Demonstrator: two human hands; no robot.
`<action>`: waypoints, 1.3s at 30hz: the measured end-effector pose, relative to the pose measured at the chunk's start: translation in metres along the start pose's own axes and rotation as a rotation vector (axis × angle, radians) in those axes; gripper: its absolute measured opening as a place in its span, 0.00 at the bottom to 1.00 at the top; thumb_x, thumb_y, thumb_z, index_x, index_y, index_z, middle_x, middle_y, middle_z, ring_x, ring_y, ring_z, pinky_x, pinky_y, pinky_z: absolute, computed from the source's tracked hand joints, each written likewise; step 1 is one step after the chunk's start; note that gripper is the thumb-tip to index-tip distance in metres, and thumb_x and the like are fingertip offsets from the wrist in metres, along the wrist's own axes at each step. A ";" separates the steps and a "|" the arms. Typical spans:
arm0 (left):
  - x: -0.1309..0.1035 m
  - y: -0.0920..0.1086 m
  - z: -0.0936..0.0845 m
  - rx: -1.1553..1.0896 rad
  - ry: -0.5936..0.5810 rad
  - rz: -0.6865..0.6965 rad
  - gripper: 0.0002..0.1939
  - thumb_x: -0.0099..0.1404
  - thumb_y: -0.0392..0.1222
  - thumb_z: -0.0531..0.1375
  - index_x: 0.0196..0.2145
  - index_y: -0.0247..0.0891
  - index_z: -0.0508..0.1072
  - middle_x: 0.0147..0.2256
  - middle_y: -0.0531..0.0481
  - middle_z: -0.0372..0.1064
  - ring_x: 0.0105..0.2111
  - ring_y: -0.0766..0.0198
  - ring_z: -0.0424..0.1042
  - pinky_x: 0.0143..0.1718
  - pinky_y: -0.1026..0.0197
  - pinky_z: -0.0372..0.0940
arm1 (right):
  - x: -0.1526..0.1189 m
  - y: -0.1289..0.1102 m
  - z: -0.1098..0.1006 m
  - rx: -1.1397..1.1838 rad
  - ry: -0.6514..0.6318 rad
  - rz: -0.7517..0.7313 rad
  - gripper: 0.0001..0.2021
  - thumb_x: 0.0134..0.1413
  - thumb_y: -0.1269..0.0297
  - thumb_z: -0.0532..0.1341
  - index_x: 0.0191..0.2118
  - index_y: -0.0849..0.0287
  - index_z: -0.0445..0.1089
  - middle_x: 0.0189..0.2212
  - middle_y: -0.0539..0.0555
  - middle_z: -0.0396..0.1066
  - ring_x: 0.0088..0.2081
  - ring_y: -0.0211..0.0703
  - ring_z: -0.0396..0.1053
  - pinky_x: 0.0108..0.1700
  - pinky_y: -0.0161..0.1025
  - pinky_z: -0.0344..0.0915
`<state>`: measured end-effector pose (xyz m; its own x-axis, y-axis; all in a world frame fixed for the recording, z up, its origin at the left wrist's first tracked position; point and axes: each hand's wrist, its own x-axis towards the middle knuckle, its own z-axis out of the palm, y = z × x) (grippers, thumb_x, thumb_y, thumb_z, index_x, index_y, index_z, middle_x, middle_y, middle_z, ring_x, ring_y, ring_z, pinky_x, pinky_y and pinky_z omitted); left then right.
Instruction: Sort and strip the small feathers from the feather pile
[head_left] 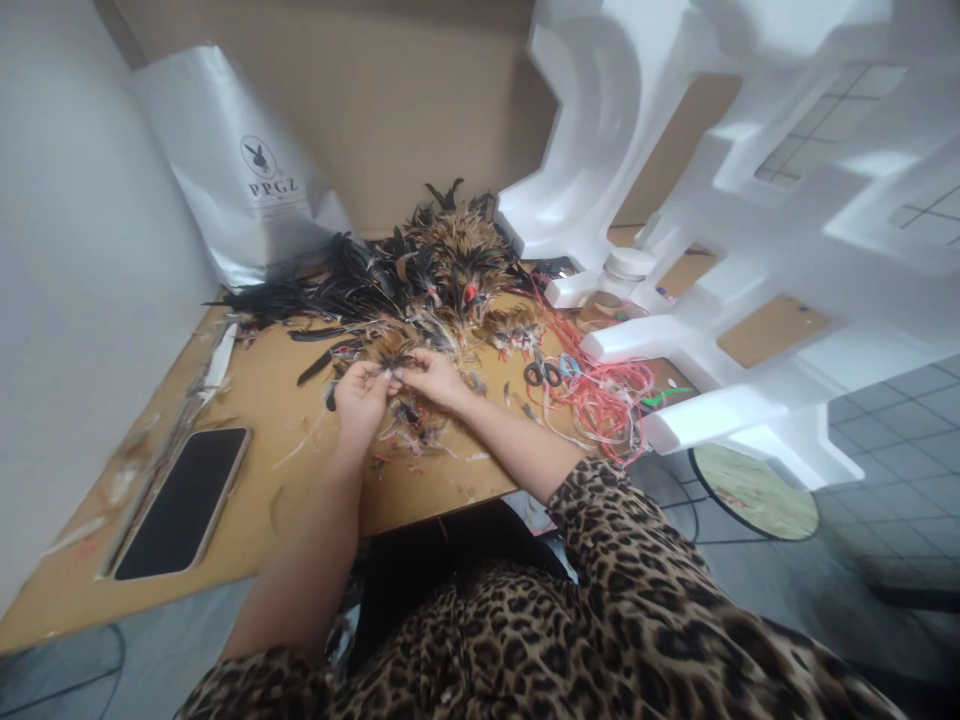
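Both hands meet over the near part of the feather heap. My left hand (363, 396) is closed, its fingertips pinching the base of a small brown and black feather bunch (391, 347). Close against it, my right hand (430, 378) also pinches at that base; the exact spot between the fingertips is too small to make out. Behind them spreads a large pile of dark and brown feathers (457, 250). Loose feather scraps (411, 425) lie just below the hands. A smaller brown feather cluster (511, 328) rests to their right.
Scissors (543, 374) and tangled pink string (604, 400) lie at the right. A phone (184, 503) rests at the left on the table (300, 510). A silver bag (225, 150) stands behind. Large white foam packaging (637, 350) leans in from the right, beside a white-lidded jar (627, 268).
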<state>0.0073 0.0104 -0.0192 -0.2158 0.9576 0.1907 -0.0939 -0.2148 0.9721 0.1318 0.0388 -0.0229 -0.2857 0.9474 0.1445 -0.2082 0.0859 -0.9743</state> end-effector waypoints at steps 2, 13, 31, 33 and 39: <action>0.000 -0.001 0.000 0.029 -0.007 0.021 0.10 0.50 0.38 0.63 0.27 0.37 0.64 0.20 0.55 0.67 0.20 0.70 0.69 0.26 0.67 0.65 | 0.001 0.001 -0.002 -0.060 -0.009 -0.012 0.10 0.40 0.64 0.62 0.30 0.63 0.64 0.23 0.47 0.66 0.23 0.30 0.62 0.29 0.30 0.59; 0.001 -0.004 0.001 -0.166 0.024 -0.117 0.12 0.47 0.38 0.65 0.28 0.35 0.66 0.21 0.52 0.70 0.20 0.71 0.69 0.25 0.68 0.64 | -0.001 -0.011 -0.001 0.034 0.007 0.054 0.10 0.37 0.64 0.63 0.24 0.63 0.63 0.17 0.45 0.63 0.19 0.29 0.58 0.24 0.29 0.55; 0.002 0.003 -0.005 -0.172 -0.136 -0.226 0.10 0.44 0.38 0.67 0.24 0.32 0.72 0.19 0.51 0.68 0.16 0.75 0.62 0.17 0.72 0.55 | -0.002 -0.017 -0.003 0.094 -0.010 0.051 0.12 0.34 0.63 0.67 0.27 0.65 0.68 0.22 0.48 0.68 0.24 0.30 0.61 0.31 0.31 0.56; 0.002 0.003 -0.005 -0.251 -0.164 -0.231 0.10 0.43 0.38 0.67 0.24 0.32 0.72 0.21 0.51 0.68 0.18 0.75 0.63 0.19 0.72 0.56 | -0.002 -0.015 -0.001 0.186 -0.096 0.090 0.13 0.35 0.60 0.67 0.24 0.64 0.67 0.18 0.46 0.65 0.21 0.29 0.57 0.27 0.31 0.53; 0.003 -0.002 -0.003 -0.261 -0.109 -0.214 0.10 0.44 0.38 0.67 0.25 0.32 0.72 0.20 0.52 0.68 0.17 0.76 0.62 0.19 0.72 0.56 | 0.001 -0.004 0.002 0.261 -0.072 0.114 0.16 0.34 0.57 0.67 0.23 0.64 0.64 0.17 0.46 0.64 0.19 0.28 0.56 0.24 0.30 0.50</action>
<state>0.0036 0.0129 -0.0210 -0.0605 0.9981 0.0132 -0.3740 -0.0349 0.9268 0.1307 0.0387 -0.0183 -0.3848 0.9212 0.0580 -0.4017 -0.1106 -0.9091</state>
